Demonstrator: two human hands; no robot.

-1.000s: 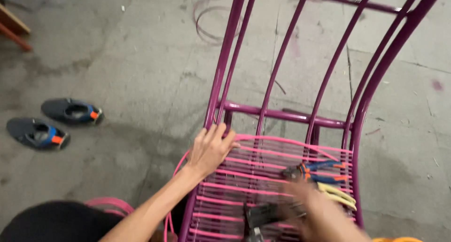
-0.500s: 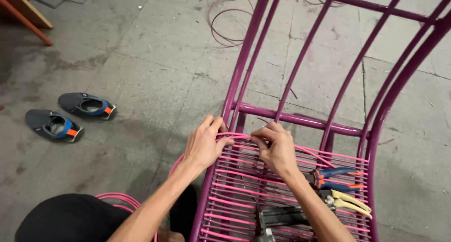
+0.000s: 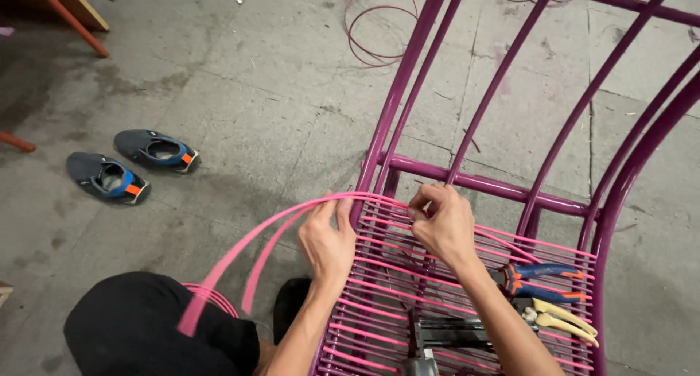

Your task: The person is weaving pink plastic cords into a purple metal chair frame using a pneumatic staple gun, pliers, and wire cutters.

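The left hand (image 3: 329,239) and right hand (image 3: 443,223) each pinch the flexible pink plastic cord (image 3: 273,226) where it crosses the left rail of the glossy purple metal chair frame (image 3: 467,179). Keeping the strand taut and snug against its neighbours would weave it evenly. Pliers (image 3: 543,280) rest on the seat; dark slip-on shoes (image 3: 131,164) lie on stained grey concrete floor (image 3: 248,99).
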